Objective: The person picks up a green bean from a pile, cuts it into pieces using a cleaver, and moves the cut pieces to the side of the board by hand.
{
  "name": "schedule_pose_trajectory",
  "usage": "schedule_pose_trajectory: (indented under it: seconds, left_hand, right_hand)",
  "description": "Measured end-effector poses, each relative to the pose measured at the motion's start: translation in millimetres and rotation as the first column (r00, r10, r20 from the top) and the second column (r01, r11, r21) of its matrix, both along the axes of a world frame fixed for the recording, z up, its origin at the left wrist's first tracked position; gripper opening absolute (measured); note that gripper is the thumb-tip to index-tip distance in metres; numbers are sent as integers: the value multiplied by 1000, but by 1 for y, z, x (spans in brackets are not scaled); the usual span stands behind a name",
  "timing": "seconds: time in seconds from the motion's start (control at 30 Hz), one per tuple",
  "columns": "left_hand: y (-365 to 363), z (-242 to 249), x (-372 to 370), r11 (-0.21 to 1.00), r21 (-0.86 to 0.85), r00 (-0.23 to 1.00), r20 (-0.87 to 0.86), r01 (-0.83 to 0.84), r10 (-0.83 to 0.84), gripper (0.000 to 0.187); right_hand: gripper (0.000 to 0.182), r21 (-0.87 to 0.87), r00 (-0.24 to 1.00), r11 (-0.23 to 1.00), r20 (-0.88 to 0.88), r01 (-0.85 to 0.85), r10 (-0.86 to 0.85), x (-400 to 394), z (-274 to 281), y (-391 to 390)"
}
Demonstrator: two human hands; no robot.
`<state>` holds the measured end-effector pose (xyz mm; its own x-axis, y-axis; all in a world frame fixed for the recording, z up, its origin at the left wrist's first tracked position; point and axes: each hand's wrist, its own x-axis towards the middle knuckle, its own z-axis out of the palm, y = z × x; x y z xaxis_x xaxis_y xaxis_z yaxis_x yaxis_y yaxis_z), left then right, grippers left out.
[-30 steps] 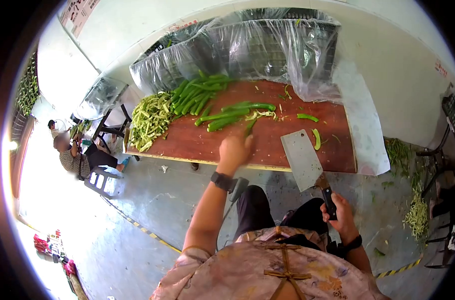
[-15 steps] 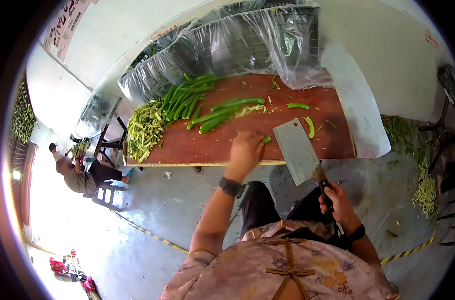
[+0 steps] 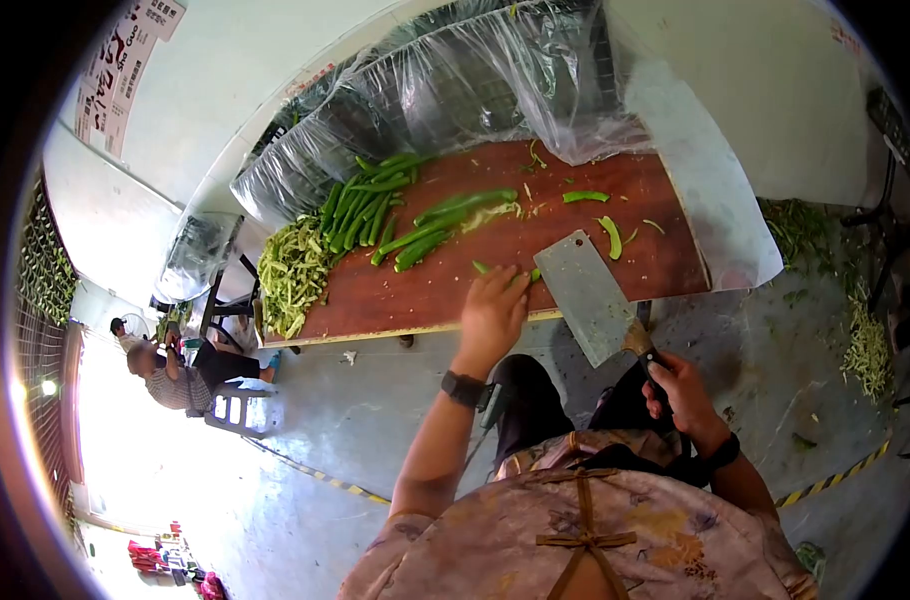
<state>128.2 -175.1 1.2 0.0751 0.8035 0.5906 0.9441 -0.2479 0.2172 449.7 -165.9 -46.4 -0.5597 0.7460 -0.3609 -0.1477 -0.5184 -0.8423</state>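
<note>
My right hand (image 3: 683,392) is closed round the handle of a broad cleaver (image 3: 587,300), whose blade lies flat-on to my view and overlaps the front edge of the wooden board (image 3: 375,295). At that same edge, left of the blade, my left hand (image 3: 493,312) has its fingers curled over a green vegetable piece (image 3: 482,267); green shows on both sides of the fingers. Farther back lie a few long green vegetables (image 3: 465,206) and a pile of similar ones (image 3: 360,205). Pale green cut strips (image 3: 293,275) are heaped at the board's left end.
A plastic-covered crate (image 3: 425,105) stands along the back of the board. Loose slices (image 3: 610,238) lie right of the cleaver. Green scraps (image 3: 865,350) are on the floor at right. Another person (image 3: 180,380) sits at far left.
My left hand has closed over the green piece near the board's edge, and green now shows on its left side too. The view has turned slightly; the cleaver stays in my right hand.
</note>
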Motion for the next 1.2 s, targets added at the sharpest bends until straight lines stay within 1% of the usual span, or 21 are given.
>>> schedule_pose_trajectory:
  seconds: [0.5,0.57,0.67,0.77,0.9,0.97,1.1,1.17,1.2]
  left_hand:
    - [-1,-3,-3,1000,-7,998,47,29,-29,32]
    - [-1,-3,-2,1000,-3,998,56,26,-26,32]
    - [-1,-4,-3,999,2,997,63,39,-39,32]
    - [0,-5,-3,999,-5,997,66,39,-39,32]
    - [0,-4,-2,999,-1,997,72,37,-37,34]
    - [0,-4,-1,999,8,997,73,39,-40,34]
    - [0,-4,2,1000,19,992,123,17,-19,35]
    - [1,-5,1,1000,23,990,141,15,-18,35]
    - [1,-4,-1,1000,22,994,106,7,-9,35]
  right_hand:
    - [16,-24,999,999,29,35,-34,-6,10,-3]
    - [17,2,998,999,44,35,-35,-11,10,0]
    - [18,-23,998,1000,58,16,-15,-21,7,7]
    - [17,-42,999,999,42,9,-8,-30,18,11]
    - [17,-23,999,1000,25,-21,22,-24,19,9]
    - [17,-29,997,998,40,-62,63,-15,19,3]
    - [17,-70,998,997,52,-37,41,-12,23,-6]
    - [17,-8,994,1000,111,-14,15,-17,28,-7]
    - [17,-8,994,1000,111,-13,13,-18,29,-7]
